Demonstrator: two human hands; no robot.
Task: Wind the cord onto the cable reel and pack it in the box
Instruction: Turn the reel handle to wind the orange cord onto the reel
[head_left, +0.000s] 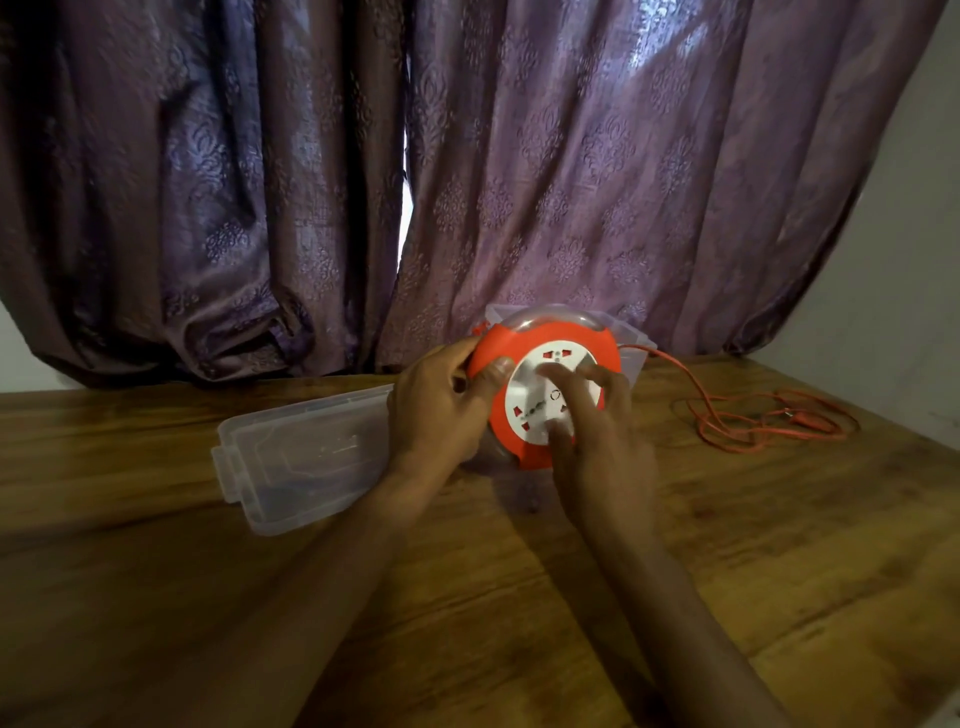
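Note:
An orange cable reel (566, 335) with a white socket face (535, 382) is held tilted above the wooden table (467, 597). My left hand (441, 410) grips its left rim, thumb on the orange edge. My right hand (597, 415) lies on the white face, fingers spread and blurred. An orange cord (753, 415) runs from the reel's right side and lies in a loose tangle on the table to the right. A clear plastic box (631, 338) stands behind the reel, mostly hidden. Its clear lid (301, 457) lies flat to the left.
Purple patterned curtains (467, 182) hang along the table's back edge. A pale wall (914, 286) closes the right side. The table's front edge lies near my forearms.

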